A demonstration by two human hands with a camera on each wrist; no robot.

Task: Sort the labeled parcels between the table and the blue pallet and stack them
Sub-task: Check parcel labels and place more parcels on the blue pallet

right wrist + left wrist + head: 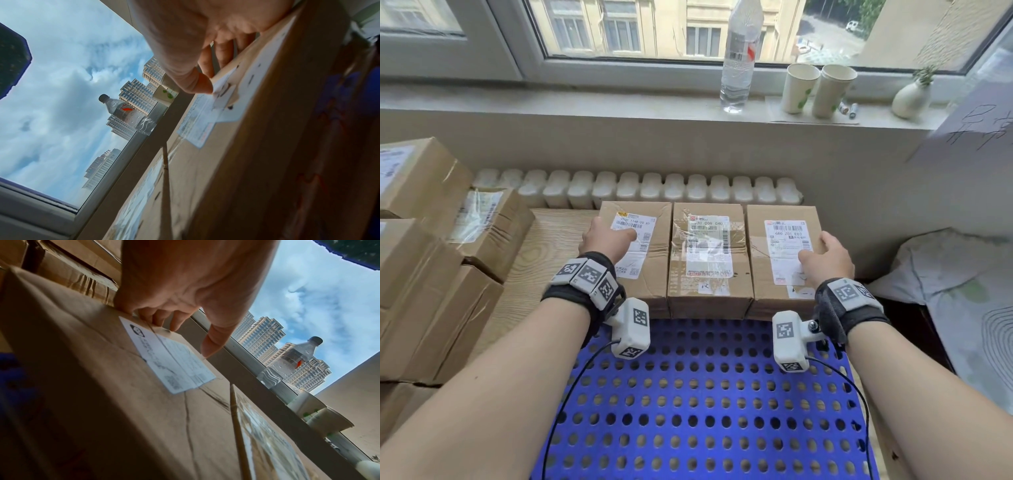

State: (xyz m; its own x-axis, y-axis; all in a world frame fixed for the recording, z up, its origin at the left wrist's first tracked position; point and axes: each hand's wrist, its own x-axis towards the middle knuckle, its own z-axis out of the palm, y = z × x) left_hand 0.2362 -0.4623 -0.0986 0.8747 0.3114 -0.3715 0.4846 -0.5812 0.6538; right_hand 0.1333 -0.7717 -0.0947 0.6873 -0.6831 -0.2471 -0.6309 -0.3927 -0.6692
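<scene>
Three brown labeled parcels stand side by side at the far end of the blue pallet (705,394). My left hand (607,237) grips the left parcel (654,270): the fingers curl over its left edge and the thumb lies on the white label. The left wrist view shows that hand (185,331) on the same left parcel (102,386). My right hand (822,250) grips the right parcel (758,260), fingers over its right edge, thumb on the label. In the right wrist view the right hand (207,73) holds this right parcel (246,146). The middle parcel (709,284) sits untouched between them.
A wooden table (544,246) at the left carries a stack of more cardboard boxes (431,274). A white radiator (637,188) runs behind the parcels. On the window sill stand a water bottle (739,58) and two paper cups (818,89). Bedding (945,267) lies at the right.
</scene>
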